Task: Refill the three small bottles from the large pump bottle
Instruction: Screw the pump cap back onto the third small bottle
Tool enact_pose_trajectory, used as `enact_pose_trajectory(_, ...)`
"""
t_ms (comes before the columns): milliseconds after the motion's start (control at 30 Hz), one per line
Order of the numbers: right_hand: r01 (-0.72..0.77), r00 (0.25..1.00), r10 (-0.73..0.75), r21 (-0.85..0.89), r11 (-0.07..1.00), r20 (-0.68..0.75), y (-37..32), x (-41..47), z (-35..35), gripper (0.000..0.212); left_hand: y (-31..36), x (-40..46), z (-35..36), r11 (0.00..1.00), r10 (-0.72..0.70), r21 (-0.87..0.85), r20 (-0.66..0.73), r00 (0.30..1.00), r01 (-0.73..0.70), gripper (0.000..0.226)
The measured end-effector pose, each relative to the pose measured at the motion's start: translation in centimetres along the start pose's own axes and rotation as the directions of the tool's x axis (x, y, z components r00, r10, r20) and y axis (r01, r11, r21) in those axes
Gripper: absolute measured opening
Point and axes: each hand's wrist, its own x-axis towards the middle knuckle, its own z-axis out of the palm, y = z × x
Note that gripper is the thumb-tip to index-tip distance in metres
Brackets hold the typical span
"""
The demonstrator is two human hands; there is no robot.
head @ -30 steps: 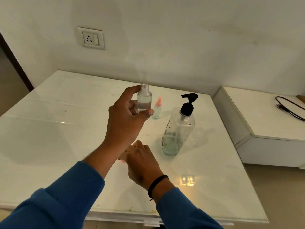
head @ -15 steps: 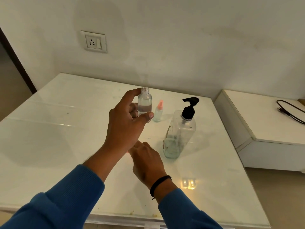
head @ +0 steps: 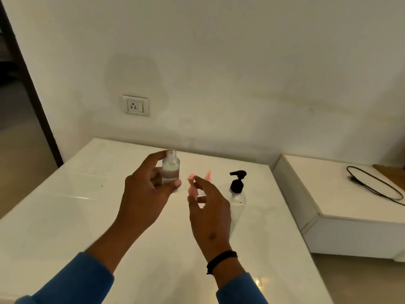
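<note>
My left hand point(head: 146, 189) holds a small clear bottle point(head: 171, 168) upright above the white table point(head: 65, 216); its neck is uncapped and it is partly filled with clear liquid. My right hand point(head: 210, 213) is raised beside it, fingertips pinching a pink spray cap point(head: 192, 185). Behind that hand stands a small bottle with a pink cap point(head: 207, 174), mostly hidden. The large pump bottle point(head: 237, 194), clear with a black pump head, stands on the table to the right, partly behind my right hand.
A wall socket point(head: 135, 105) sits on the wall behind the table. A lower white cabinet point(head: 328, 194) stands to the right, with a black cable point(head: 377, 183) lying on it. A dark door frame point(head: 28, 84) runs along the left.
My right hand rose from the table surface to beside the clear bottle, now holding a pink cap. The camera tilted up, showing more wall. My left hand kept the bottle.
</note>
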Motion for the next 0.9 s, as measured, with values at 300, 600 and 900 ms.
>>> enact_pose_trajectory(300,0.066,0.990,-0.013,0.376,0.924,-0.140,-11.1,2.6,-7.8,0.043,9.1,-0.1,-3.1,0.992,0.124,0.030,0.049,0.991,-0.126,0.062)
enact_pose_trajectory(600,0.192,0.962,-0.071,0.471,0.861,-0.263,-23.6,3.5,-19.1,0.045,20.1,-0.6,-6.3,0.963,0.263,0.035,0.071,0.962,-0.266,0.060)
enact_pose_trajectory(900,0.367,0.889,-0.200,0.377,0.851,-0.413,-31.7,2.5,-24.8,0.059,27.6,-2.6,-7.4,0.914,0.402,0.032,0.057,0.914,-0.404,0.066)
